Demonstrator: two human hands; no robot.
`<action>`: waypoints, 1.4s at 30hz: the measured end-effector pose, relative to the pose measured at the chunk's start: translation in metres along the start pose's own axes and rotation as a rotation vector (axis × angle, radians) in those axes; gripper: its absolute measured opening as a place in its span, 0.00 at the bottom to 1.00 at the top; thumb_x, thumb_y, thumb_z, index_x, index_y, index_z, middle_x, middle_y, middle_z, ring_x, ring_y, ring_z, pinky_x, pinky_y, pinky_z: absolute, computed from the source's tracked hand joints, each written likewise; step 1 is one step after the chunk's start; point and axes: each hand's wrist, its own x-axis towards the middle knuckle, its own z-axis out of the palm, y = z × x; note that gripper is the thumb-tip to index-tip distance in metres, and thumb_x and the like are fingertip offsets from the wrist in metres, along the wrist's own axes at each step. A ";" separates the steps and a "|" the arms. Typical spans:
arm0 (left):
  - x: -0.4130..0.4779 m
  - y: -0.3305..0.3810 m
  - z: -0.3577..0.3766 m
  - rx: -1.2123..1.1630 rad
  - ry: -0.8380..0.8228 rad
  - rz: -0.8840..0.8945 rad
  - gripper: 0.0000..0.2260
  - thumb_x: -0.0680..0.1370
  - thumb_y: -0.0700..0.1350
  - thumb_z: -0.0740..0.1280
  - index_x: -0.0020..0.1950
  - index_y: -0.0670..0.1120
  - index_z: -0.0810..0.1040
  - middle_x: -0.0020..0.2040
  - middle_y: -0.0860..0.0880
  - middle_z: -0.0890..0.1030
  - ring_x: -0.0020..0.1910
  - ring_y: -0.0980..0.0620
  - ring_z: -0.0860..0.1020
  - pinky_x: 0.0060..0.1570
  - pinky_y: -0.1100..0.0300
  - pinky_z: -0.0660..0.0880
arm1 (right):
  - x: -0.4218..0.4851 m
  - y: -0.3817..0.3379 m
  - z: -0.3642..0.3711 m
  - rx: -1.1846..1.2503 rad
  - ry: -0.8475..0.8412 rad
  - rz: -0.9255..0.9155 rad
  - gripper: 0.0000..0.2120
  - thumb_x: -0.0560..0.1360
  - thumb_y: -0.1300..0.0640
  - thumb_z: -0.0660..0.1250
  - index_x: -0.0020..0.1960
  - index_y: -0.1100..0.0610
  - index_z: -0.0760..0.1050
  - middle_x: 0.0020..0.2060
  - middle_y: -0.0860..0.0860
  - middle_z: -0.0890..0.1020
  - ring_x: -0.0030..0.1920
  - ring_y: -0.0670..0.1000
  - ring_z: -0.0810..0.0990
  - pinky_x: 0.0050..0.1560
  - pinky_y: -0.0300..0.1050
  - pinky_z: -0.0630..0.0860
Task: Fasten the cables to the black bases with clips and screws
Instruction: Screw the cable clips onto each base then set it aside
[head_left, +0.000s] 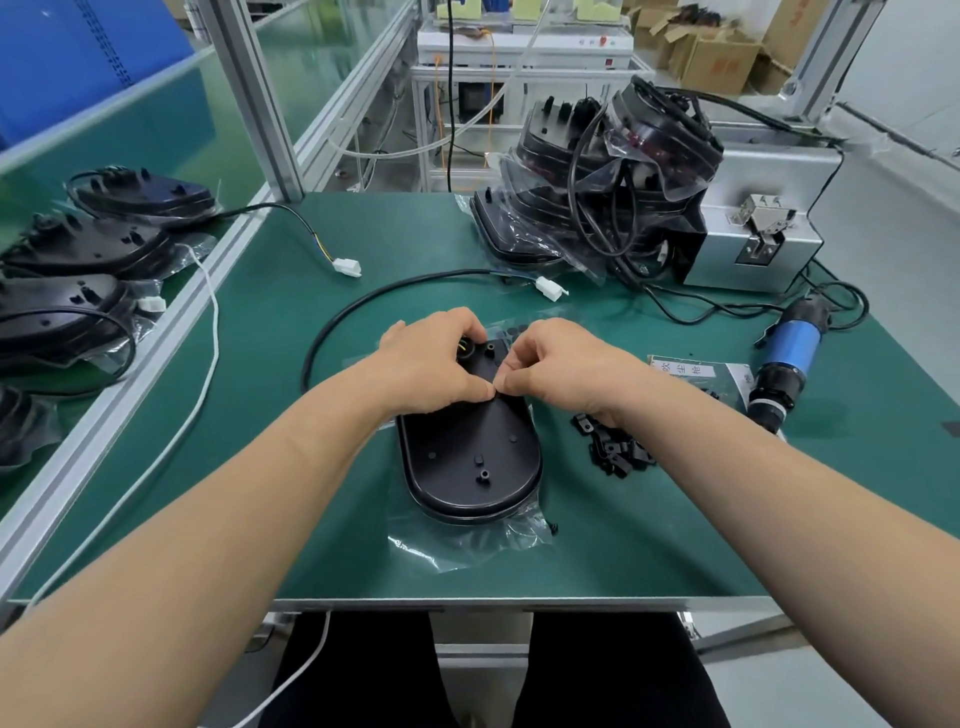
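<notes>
Head view: at frame centre, black cable (395, 283) end is gripped by curled left hand (431, 364) over black base (467, 457), right hand (561, 369) fingertips pinched together, contents unclear.

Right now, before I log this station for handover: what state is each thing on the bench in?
base: lying flat on the table.
cable: looped loose, white connector free.
left hand: grips cable end at base.
right hand: pinching at base, contents hidden.
clips: loose pile beside base.
screwdriver: lying unheld.
</notes>
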 end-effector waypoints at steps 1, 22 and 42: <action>0.002 0.001 0.000 -0.006 -0.016 -0.011 0.25 0.69 0.50 0.75 0.63 0.51 0.72 0.58 0.52 0.75 0.55 0.49 0.73 0.69 0.46 0.64 | 0.000 0.000 0.000 -0.005 0.006 -0.001 0.03 0.74 0.57 0.72 0.42 0.54 0.83 0.32 0.44 0.78 0.32 0.42 0.73 0.27 0.30 0.66; 0.010 -0.006 -0.008 -0.224 -0.168 -0.140 0.22 0.72 0.41 0.73 0.63 0.52 0.71 0.59 0.46 0.77 0.56 0.45 0.76 0.59 0.50 0.73 | -0.001 0.012 0.017 -0.019 0.186 -0.029 0.17 0.72 0.42 0.73 0.45 0.51 0.70 0.42 0.48 0.78 0.44 0.49 0.78 0.41 0.44 0.72; -0.038 -0.050 -0.010 -0.215 -0.067 -0.357 0.32 0.58 0.71 0.74 0.52 0.52 0.72 0.49 0.57 0.81 0.51 0.56 0.79 0.55 0.58 0.75 | 0.104 0.010 -0.005 -0.632 0.283 -0.178 0.21 0.78 0.64 0.61 0.69 0.53 0.67 0.66 0.52 0.75 0.62 0.59 0.77 0.55 0.53 0.75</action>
